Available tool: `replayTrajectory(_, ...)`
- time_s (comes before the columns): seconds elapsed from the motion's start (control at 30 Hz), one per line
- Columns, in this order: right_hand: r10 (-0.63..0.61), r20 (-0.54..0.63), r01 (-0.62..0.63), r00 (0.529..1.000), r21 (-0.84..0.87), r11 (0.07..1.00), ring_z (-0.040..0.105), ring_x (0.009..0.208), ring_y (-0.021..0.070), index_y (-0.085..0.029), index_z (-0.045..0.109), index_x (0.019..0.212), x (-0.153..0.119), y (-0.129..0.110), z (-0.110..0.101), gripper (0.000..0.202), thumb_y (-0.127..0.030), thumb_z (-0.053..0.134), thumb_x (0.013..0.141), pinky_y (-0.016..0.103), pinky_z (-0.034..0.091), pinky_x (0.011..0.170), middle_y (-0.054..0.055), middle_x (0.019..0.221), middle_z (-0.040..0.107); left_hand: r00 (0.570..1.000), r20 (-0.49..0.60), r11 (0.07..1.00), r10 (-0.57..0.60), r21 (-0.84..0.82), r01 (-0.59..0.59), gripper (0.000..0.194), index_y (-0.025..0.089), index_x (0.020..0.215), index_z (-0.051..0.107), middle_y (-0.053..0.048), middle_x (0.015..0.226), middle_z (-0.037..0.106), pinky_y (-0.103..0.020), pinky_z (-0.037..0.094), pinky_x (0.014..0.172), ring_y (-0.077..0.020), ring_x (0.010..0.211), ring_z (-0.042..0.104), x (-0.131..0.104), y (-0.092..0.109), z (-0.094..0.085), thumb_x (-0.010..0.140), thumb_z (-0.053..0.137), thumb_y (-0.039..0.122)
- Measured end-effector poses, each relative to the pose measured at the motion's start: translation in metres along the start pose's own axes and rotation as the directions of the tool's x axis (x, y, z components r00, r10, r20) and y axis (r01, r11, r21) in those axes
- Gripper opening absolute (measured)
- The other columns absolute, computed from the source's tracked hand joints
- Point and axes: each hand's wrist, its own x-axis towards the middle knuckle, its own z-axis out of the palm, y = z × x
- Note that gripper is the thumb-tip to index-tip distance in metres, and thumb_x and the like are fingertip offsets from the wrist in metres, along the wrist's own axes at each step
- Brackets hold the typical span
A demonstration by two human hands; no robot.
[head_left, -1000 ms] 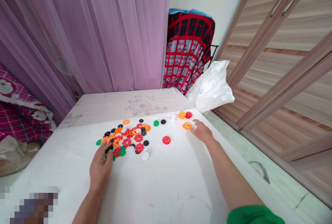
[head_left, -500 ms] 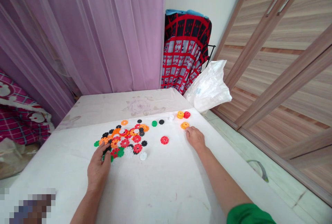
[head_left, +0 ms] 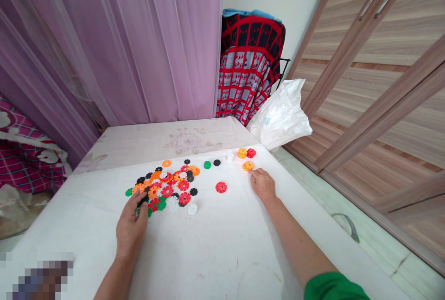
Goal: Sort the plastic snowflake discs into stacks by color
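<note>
A loose pile of notched plastic snowflake discs (head_left: pixel 167 191) in orange, red, black, white and green lies on the white cloth. My left hand (head_left: pixel 132 226) rests at the pile's near left edge, thumb and fingers apart, fingertips over black and green discs. Further right, my right hand (head_left: pixel 263 184) has its fingers curled beside a small stack of yellow discs (head_left: pixel 248 166); its fingertips are partly hidden, so I cannot tell whether it holds anything. Behind that stack sit another yellow stack (head_left: pixel 242 153) and some red discs (head_left: pixel 251 153). A red disc stack (head_left: pixel 221 187) lies between my hands.
Between pile and yellow stacks are green discs (head_left: pixel 207 165), a black disc (head_left: pixel 217 162) and white discs (head_left: pixel 230 156). A white plastic bag (head_left: pixel 281 117) hangs by the table's far right corner. Wooden wardrobe doors (head_left: pixel 375 100) stand right; a purple curtain (head_left: pixel 156 45) hangs behind.
My right hand has shifted very slightly right, away from the yellow stack. My left hand stays at the pile, and the discs look unmoved.
</note>
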Motion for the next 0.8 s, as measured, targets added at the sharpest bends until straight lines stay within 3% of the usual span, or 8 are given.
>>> replayTrajectory(0.57,0.023,0.013,-0.022,1.0,-0.068,0.997,0.058,0.091,0.0188,-0.018,0.065,0.109,0.027,-0.007,0.0,0.029,-0.018,0.041,0.092,0.026,0.042,0.071,0.01,0.104,0.062,1.0,-0.009,1.0,0.024,-0.001,-0.024,0.038,0.024,0.11,0.064,-0.006,0.13,0.061,-0.04,0.041,0.108,-0.0239,0.122,0.055,0.0,0.0,-0.001,0.083,0.046,0.044)
replayTrajectory(0.7,0.126,0.002,-0.126,0.992,0.017,0.992,0.059,0.095,0.0192,-0.017,0.065,0.107,0.029,-0.007,0.001,0.03,-0.017,0.038,0.093,0.027,0.042,0.076,0.01,0.106,0.063,1.0,-0.014,1.0,0.028,-0.003,-0.028,0.037,0.024,0.109,0.065,-0.006,0.129,0.062,-0.04,0.042,0.107,-0.0238,0.122,0.055,-0.001,0.002,-0.001,0.083,0.046,0.043)
replayTrajectory(0.8,0.237,-0.025,-0.234,0.971,0.09,0.968,0.058,0.1,0.0195,-0.017,0.062,0.118,0.033,-0.005,0.003,0.034,-0.015,0.041,0.091,0.027,0.041,0.082,0.01,0.112,0.062,1.0,-0.013,1.0,0.027,0.002,-0.027,0.037,0.023,0.109,0.065,-0.006,0.128,0.062,-0.04,0.042,0.107,-0.024,0.122,0.055,-0.001,0.003,-0.001,0.083,0.046,0.042)
